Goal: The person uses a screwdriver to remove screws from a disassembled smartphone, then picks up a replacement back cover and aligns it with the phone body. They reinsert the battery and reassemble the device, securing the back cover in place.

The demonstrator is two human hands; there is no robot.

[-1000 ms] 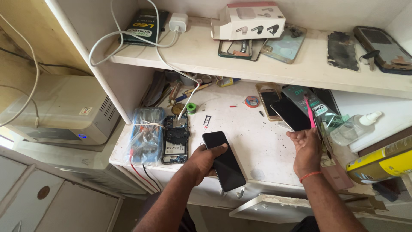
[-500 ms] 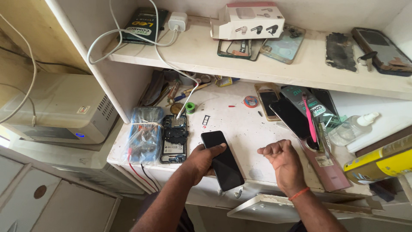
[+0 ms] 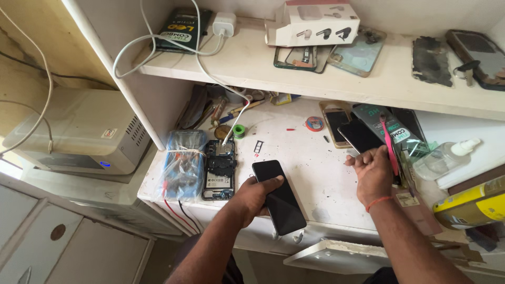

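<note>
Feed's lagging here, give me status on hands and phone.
Left hand holding black phone on bench. Right hand at pink tool. Opened phone beside, not blocking.

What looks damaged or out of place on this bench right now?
The black phone under the left hand lies askew, its lower end jutting past the bench's front edge. Beside it an opened phone lies with its insides bare. The right hand rests by a stack of phones.

white bench [image 3: 310, 173], black phone [image 3: 279, 196], opened phone [image 3: 218, 169]
</note>
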